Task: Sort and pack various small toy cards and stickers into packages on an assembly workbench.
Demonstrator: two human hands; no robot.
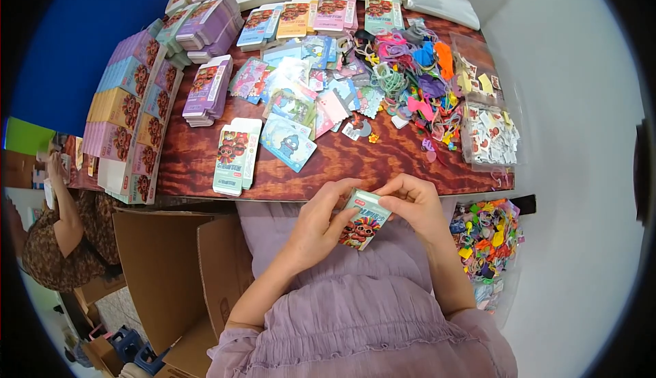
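Box (pixel 364 226) tilted over the lap (pixel 321 279), just off the counter (pixel 328 173)
Squeezing too hard might crease it; slack fingers might drop it. The left grip (pixel 318 215) pinches its side, the right grip (pixel 417 206) its upper corner; it is pale green, with a red, rainbow-maned figure.

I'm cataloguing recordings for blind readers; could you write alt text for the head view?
Bare-handed, the left grip and right grip hold a small pale-green illustrated carton. On the wood-grain table ahead lie loose cartoon cards and a heap of colourful trinkets, with pastel cartons stacked at left.
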